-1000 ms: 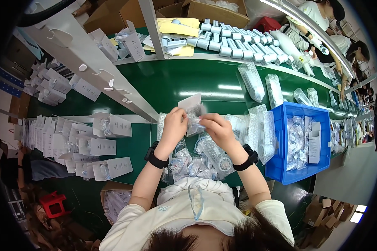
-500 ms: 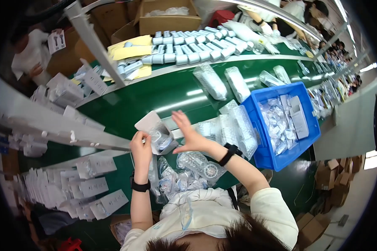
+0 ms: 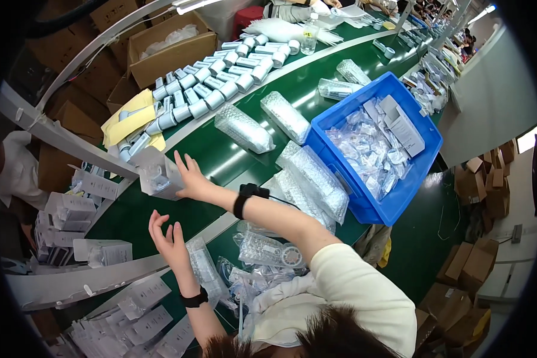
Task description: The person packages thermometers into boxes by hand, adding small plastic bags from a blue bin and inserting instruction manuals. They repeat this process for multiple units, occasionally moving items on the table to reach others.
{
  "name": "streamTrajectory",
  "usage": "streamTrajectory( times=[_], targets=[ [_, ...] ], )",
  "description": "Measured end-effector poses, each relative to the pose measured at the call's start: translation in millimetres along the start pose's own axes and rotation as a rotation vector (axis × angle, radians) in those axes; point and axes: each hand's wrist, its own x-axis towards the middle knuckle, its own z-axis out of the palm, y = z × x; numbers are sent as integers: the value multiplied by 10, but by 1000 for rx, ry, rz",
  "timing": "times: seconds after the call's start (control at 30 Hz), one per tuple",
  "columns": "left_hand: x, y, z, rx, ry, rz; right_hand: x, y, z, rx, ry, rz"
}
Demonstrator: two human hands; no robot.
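Note:
A white open-topped box (image 3: 160, 174) with plastic-wrapped contents sits on the green surface, close to the slanted post. My right hand (image 3: 192, 179) is at the right side of this box, its fingers spread and the thumb near the lower corner. Whether the fingertips touch the box I cannot tell. Nearer to me, my left hand (image 3: 172, 241) is raised, fingers apart and holding nothing. In front of my body lie clear bags of small parts (image 3: 259, 274), a bubble-wrapped pack (image 3: 262, 247) and a longer bubble-wrapped pack (image 3: 206, 268).
A blue bin (image 3: 364, 206) of small bagged parts stands at the right, with bubble-wrapped packs (image 3: 319, 185) beside it. Grey-blue cylindrical devices (image 3: 215, 83) line the far ledge. White boxes (image 3: 101, 253) crowd the left, around a metal post (image 3: 71, 140).
The white box has moved from between my hands to the far left, with my right hand following it. My left hand has come away from the box. The view has turned.

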Motion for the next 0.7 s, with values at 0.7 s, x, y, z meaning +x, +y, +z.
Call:
streamTrajectory(
  times=[0.7],
  targets=[
    [-684,144,267,28,-130,-160,-2426,3420,-4890,-1044,404,988]
  ],
)
